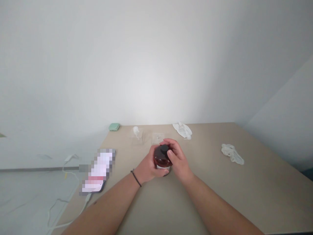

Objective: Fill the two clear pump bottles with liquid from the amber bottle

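Note:
A dark brown bottle (161,160) with a black cap (164,149) and a pale label stands upright between my hands in the middle of the table. My left hand (149,167) is wrapped round the bottle's body, its thumb across the front near the label. On the other side, my right hand (179,160) is closed at the bottle's top, with the thumb against the cap and the fingers curled behind it. Just beyond the bottle lies a clear flat plastic piece (158,137), partly hidden by my hands.
A clear box (137,140) with white tissue stands at the back left, near a green case (113,127). Crumpled white cloths or gloves lie at the back (183,130) and right (232,154). Left, a phone (100,169) is plugged into a white cable (85,202) beside my left forearm.

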Demonstrator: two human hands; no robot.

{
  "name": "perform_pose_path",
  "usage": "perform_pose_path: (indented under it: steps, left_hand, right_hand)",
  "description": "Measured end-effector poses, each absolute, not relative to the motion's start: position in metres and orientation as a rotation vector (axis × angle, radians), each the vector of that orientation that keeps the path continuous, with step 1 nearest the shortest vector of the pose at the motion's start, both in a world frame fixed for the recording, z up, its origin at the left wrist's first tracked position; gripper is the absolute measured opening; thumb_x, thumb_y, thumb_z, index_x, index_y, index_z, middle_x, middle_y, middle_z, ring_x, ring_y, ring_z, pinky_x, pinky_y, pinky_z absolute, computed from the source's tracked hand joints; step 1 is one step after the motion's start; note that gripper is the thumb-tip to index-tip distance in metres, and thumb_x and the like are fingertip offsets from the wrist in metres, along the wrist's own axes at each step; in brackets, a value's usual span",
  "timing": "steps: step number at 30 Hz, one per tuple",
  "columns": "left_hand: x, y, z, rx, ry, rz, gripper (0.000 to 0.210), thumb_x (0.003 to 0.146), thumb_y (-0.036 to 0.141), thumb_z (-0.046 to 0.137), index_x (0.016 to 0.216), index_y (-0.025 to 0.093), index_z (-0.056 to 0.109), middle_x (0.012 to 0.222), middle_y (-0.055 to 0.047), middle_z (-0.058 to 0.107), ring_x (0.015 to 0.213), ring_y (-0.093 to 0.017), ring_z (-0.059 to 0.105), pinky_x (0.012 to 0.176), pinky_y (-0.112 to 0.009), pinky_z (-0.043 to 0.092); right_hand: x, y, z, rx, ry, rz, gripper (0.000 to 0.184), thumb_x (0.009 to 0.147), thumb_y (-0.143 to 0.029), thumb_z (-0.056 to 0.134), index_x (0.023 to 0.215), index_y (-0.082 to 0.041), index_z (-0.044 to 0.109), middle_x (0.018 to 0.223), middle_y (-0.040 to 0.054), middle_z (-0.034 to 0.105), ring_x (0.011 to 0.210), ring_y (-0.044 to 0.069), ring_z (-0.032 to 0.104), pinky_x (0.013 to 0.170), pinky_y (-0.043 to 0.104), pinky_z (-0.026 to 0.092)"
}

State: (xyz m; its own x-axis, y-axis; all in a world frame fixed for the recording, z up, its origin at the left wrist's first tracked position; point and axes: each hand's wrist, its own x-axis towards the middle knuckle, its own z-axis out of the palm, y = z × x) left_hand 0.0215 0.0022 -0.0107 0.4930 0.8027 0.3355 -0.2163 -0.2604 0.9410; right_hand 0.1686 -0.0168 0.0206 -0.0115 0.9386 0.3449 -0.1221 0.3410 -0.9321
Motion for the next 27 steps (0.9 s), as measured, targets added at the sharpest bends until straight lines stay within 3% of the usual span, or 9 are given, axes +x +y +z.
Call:
perform_pose_path:
  steps: [4, 8, 11, 16, 20, 27]
  left_hand:
    - [0.021, 0.002, -0.010, 1.546, 0.551, 1.046, 0.080, 0.063, 0.028, 0.085, 0.129, 0.022, 0.040, 0.127, -0.011, 0.058, 0.115, -0.030, 0.060, 0.100, -0.046, 0.047]
    - [0.020, 0.001, -0.010, 1.542, 0.563, 1.035, 0.079, 0.064, 0.026, 0.084, 0.130, 0.022, 0.039, 0.128, -0.011, 0.057, 0.115, -0.029, 0.059, 0.099, -0.045, 0.047]
    - [0.020, 0.001, -0.010, 1.553, 0.563, 1.044, 0.081, 0.064, 0.025, 0.084, 0.130, 0.022, 0.038, 0.128, -0.012, 0.056, 0.114, -0.030, 0.060, 0.098, -0.046, 0.048]
    - [0.021, 0.001, -0.010, 1.538, 0.555, 1.038, 0.077, 0.065, 0.025, 0.083, 0.128, 0.022, 0.038, 0.125, -0.012, 0.058, 0.114, -0.030, 0.061, 0.099, -0.047, 0.048]
    - [0.021, 0.001, -0.013, 1.555, 0.556, 1.048, 0.078, 0.066, 0.025, 0.083, 0.129, 0.021, 0.038, 0.126, -0.011, 0.057, 0.116, -0.030, 0.060, 0.101, -0.048, 0.047]
    - [0.019, 0.002, -0.012, 1.606, 0.566, 1.052, 0.077, 0.067, 0.029, 0.083, 0.129, 0.021, 0.038, 0.124, -0.011, 0.058, 0.111, -0.028, 0.061, 0.099, -0.045, 0.048]
  right_hand:
    - [0.169, -0.016, 0.020, -0.844, -1.262, 1.026, 0.038, 0.093, -0.057, 0.051, 0.115, -0.028, 0.061, 0.111, 0.0050, 0.067, 0.108, 0.023, 0.062, 0.099, 0.039, 0.048]
    - [0.169, -0.016, 0.020, -0.814, -1.273, 1.036, 0.039, 0.088, -0.056, 0.060, 0.115, -0.028, 0.061, 0.111, 0.0045, 0.066, 0.107, 0.023, 0.062, 0.098, 0.039, 0.048]
    - [0.169, -0.017, 0.020, -0.831, -1.238, 1.047, 0.037, 0.094, -0.056, 0.050, 0.114, -0.028, 0.062, 0.110, 0.0049, 0.067, 0.107, 0.022, 0.061, 0.099, 0.039, 0.048]
    - [0.170, -0.016, 0.023, -0.789, -1.327, 1.035, 0.044, 0.080, -0.056, 0.069, 0.113, -0.027, 0.060, 0.108, 0.0052, 0.065, 0.101, 0.023, 0.062, 0.092, 0.039, 0.051]
    - [0.170, -0.016, 0.027, -0.831, -1.348, 1.026, 0.034, 0.082, -0.051, 0.069, 0.103, -0.025, 0.062, 0.101, 0.0041, 0.066, 0.095, 0.021, 0.062, 0.088, 0.037, 0.051]
    - [0.169, -0.016, 0.031, -0.804, -1.254, 1.073, 0.035, 0.081, -0.053, 0.070, 0.102, -0.025, 0.065, 0.098, 0.0028, 0.069, 0.087, 0.019, 0.063, 0.080, 0.033, 0.052]
